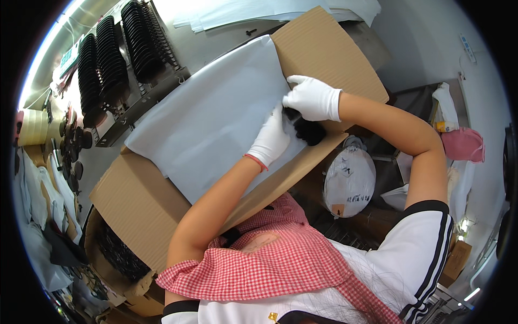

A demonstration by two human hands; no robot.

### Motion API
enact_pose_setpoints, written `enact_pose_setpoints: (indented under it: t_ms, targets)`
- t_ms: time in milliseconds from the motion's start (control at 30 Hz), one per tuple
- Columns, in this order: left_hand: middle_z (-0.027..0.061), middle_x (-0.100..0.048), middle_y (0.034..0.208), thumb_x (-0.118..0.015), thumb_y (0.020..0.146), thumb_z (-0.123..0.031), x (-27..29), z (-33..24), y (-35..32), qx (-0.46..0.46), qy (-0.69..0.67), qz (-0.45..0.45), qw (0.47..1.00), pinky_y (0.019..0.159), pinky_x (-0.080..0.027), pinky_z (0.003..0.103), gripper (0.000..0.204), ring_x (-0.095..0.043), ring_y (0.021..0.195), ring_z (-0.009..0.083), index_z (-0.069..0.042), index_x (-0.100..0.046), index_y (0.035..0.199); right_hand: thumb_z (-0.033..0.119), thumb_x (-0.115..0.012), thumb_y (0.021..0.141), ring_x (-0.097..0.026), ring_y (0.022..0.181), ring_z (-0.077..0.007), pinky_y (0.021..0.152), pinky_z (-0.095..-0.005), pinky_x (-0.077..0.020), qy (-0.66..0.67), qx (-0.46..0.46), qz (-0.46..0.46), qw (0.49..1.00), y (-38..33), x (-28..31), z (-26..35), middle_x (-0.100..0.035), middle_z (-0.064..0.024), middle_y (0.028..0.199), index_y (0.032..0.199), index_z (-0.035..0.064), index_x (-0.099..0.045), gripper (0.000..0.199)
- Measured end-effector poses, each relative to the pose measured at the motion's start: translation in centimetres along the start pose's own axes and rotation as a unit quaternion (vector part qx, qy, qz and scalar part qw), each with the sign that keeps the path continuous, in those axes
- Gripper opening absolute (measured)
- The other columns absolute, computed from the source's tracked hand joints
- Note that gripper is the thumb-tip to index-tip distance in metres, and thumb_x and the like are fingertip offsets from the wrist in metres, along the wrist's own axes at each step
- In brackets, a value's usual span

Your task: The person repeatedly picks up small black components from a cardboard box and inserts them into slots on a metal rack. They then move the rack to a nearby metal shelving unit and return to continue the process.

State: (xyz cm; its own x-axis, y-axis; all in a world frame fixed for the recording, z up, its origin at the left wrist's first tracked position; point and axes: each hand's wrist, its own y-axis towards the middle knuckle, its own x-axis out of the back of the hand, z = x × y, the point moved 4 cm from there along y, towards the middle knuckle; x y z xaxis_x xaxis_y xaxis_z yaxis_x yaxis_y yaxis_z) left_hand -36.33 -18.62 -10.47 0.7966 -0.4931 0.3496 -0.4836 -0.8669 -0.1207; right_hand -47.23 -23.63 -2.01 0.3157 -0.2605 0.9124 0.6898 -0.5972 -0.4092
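Observation:
In front of me an open cardboard box [318, 46] is lined with a large pale sheet [216, 113]. Both hands wear white gloves and meet at the sheet's right edge, inside the box. My left hand [271, 139] lies along that edge, its fingers closed together and their tips hidden near the right hand. My right hand [314, 100] has bent, closed fingers just above some black items [308, 130]; whatever they grip is hidden. These black items sit in the box's right corner, partly under the sheet and the gloves, and their kind is unclear.
Rows of stacked black discs [100, 65] stand on a metal rack at the upper left. More pale sheets [232, 13] lie behind the box. To the right is a wrapped round white container [349, 181]. A yellow tape roll [32, 128] is at far left.

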Motion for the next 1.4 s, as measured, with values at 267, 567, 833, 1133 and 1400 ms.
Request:
enact_pose_setpoints:
  t_ms: [267, 567, 833, 1133, 1400]
  targets:
    - [0.0201, -0.057, 0.122, -0.072, 0.079, -0.016, -2.5, 1.0, 1.9, -0.099, 0.305, 0.071, 0.944, 0.096, -0.046, 0.045, 0.072, -0.056, 0.113, 0.0356, 0.003, -0.04, 0.14, 0.027, -0.068, 0.082, -0.048, 0.133, -0.0259, 0.123, -0.0446, -0.0202, -0.083, -0.006, 0.004, 0.997, -3.4, -3.8, -0.3, -0.062, -0.0196, 0.127, 0.122, -0.0009, -0.067, 0.048]
    - [0.0241, -0.057, 0.128, -0.061, 0.076, -0.02, 2.9, -2.6, 0.4, -0.043, 0.356, 0.143, 0.922, 0.102, -0.042, 0.042, 0.069, -0.056, 0.119, 0.036, 0.007, -0.044, 0.136, 0.036, -0.07, 0.084, -0.044, 0.134, -0.033, 0.119, -0.046, -0.0192, -0.129, -0.091, 0.071, 0.985, -1.2, 1.1, 2.0, -0.065, -0.0178, 0.121, 0.121, -0.0035, -0.064, 0.054]
    - [0.0174, -0.057, 0.116, -0.06, 0.075, 0.006, 27.4, 0.4, -9.5, -0.204, 0.304, -0.563, 0.741, 0.1, -0.04, 0.047, 0.043, -0.053, 0.112, 0.0356, -0.001, -0.054, 0.117, 0.018, -0.063, 0.094, -0.057, 0.126, -0.0267, 0.105, -0.0366, -0.046, 0.432, 0.056, -0.3, 0.848, 10.6, 12.5, 7.3, -0.059, -0.0175, 0.135, 0.141, 0.0014, -0.049, 0.051]
    - [0.0263, -0.061, 0.127, -0.048, 0.097, -0.027, 37.4, 11.2, -10.6, 0.101, -0.003, -0.507, 0.856, 0.103, -0.043, 0.038, 0.047, -0.057, 0.122, 0.0357, 0.006, -0.054, 0.13, 0.02, -0.077, 0.08, -0.041, 0.137, -0.0301, 0.112, -0.0361, -0.035, 0.674, -0.12, -0.279, 0.673, 24.5, 15.9, 10.8, -0.037, -0.0275, 0.149, 0.15, -0.009, -0.022, 0.094]
    - [0.0265, -0.064, 0.119, -0.044, 0.102, -0.026, 35.5, 10.0, -11.4, 0.061, 0.031, -0.475, 0.878, 0.094, -0.047, 0.044, 0.043, -0.061, 0.111, 0.0406, 0.0, -0.048, 0.136, -0.004, -0.066, 0.086, -0.056, 0.076, 0.0003, 0.072, -0.0162, -0.0478, 0.615, 0.025, -0.201, 0.762, 26.0, 14.8, 10.5, -0.067, 0.0021, 0.095, 0.139, 0.0096, -0.056, 0.056]
